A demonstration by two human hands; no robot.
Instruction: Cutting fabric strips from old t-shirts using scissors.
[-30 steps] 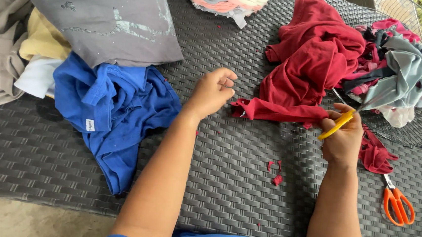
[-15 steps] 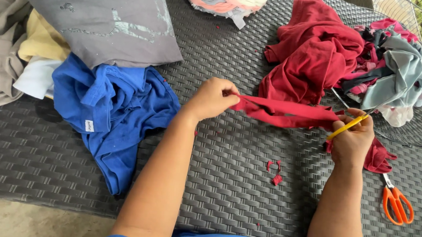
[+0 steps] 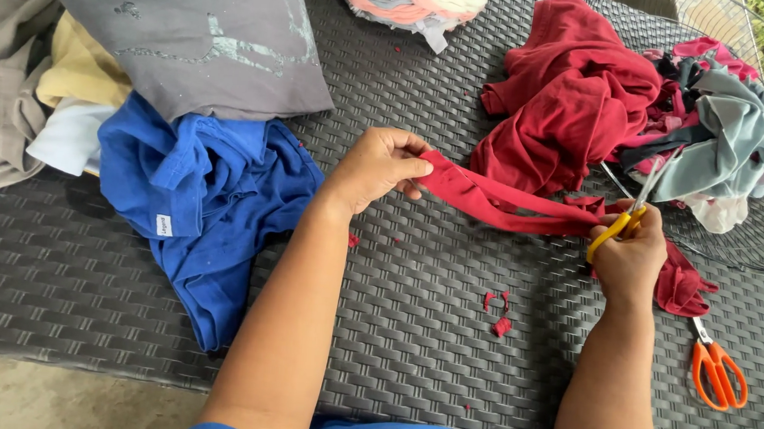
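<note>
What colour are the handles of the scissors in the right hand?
Yellow, seen in the head view: scissors in the right hand.

- Shirt pile [image 3: 138, 117] lies on the counter's [image 3: 407, 369] left side.
- Cloth heap [image 3: 640, 107] lies toward the far right corner.
- Spare scissors [image 3: 719, 372] lie near the right edge.
- Scraps [image 3: 499, 312] lie mid-counter.

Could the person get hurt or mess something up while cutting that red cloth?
Maybe. The left hand pinches the red cloth taut, in line with the yellow scissors in the right hand, so a long snip could near those fingers. The cloth runs into the red pile, so the blades might catch extra folds. The orange scissors lie by the right elbow and could get knocked.
</note>
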